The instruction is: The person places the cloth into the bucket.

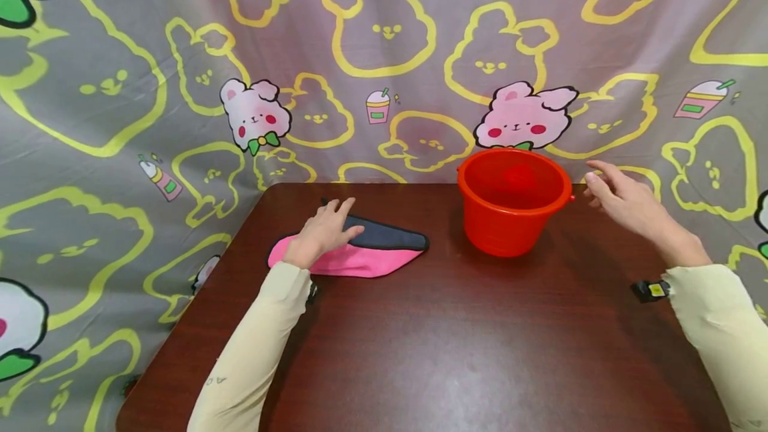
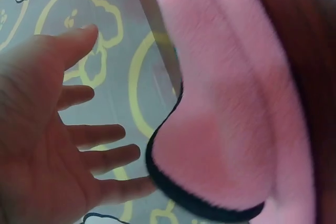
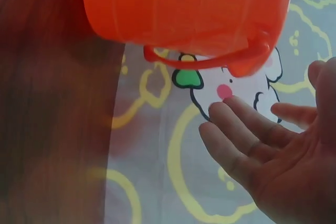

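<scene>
A soft pink and dark-grey cloth item (image 1: 372, 255) with black edging lies on the left part of the table. Over it, fingers spread, is my left hand (image 1: 324, 232); in the left wrist view its palm and straight fingers hold nothing, beside the fuzzy pink side (image 2: 220, 124). To the right stands an upright red plastic bucket (image 1: 507, 219). My right hand (image 1: 627, 202) hovers just right of its rim, fingers loosely bent around nothing. In the right wrist view, the bucket's red handle (image 3: 205, 61) hangs along its side, apart from the fingertips.
The dark brown wooden table (image 1: 450, 345) reaches back to a grey curtain (image 1: 384, 39) with yellow outlined animals and bunny prints. Its left edge slants toward me. A small black device (image 1: 651, 290) sits at my right wrist.
</scene>
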Tool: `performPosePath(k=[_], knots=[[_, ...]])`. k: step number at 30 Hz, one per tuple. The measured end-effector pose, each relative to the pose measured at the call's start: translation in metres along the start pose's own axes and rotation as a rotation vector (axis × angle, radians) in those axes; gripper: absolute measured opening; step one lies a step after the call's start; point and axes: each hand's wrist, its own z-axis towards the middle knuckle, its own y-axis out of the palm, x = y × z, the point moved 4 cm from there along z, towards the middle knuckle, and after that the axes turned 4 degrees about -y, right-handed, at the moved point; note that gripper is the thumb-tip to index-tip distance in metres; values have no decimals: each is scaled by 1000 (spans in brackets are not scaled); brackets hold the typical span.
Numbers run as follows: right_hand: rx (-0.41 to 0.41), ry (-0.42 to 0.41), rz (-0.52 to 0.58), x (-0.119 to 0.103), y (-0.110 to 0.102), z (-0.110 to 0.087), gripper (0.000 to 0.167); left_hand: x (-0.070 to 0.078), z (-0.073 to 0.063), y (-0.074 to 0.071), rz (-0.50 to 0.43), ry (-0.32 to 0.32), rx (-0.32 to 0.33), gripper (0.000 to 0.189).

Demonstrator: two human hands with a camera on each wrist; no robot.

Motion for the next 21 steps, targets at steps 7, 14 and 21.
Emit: performPosePath(k=[7,14,21], knots=[[0,40,109,-5,14,-7,65,-1,-9,19,21,-81,-95,90],[-68,62,187,-11,32,-8,70,-4,-14,34,23,-147,-232,92],[-112,69,328,-13,48,-7,76,2,-15,35,67,-114,-260,82]])
